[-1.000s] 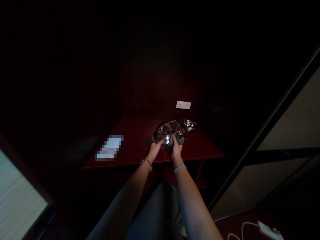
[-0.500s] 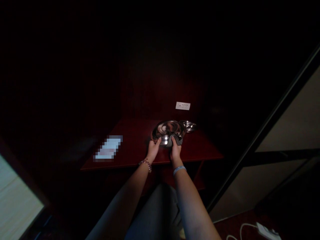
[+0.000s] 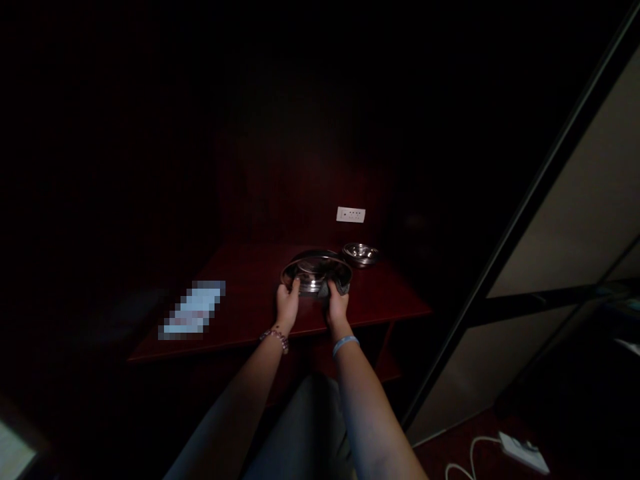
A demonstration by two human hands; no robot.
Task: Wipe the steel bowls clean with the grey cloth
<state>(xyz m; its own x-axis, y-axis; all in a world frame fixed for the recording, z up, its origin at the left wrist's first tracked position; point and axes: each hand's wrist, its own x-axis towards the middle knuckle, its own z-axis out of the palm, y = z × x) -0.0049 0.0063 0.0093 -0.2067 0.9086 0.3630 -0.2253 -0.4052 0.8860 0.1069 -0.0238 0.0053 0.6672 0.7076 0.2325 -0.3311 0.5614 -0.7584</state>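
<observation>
A shiny steel bowl [image 3: 310,267] is held between my two hands over the dark red desk [image 3: 250,267]. My left hand [image 3: 289,305] grips its near left rim, thumb on the inside. At the near right side, my right hand [image 3: 337,301] presses a grey cloth [image 3: 324,289] against the bowl, with the thumb over the rim. The fingers under the bowl are hidden. Just behind it to the right, more steel bowls [image 3: 361,255], apparently nested, stand on the desk.
A blurred-out pale rectangle [image 3: 194,310] lies on the desk's left part. A white wall socket [image 3: 351,215] is above the back edge. A sliding door panel [image 3: 565,220] stands at the right; a white power strip [image 3: 524,452] with its cord lies on the floor.
The bowl has tipped from facing me to a flatter angle, both hands still on it. The whole view has shifted a little, so the desk and socket appear further left.
</observation>
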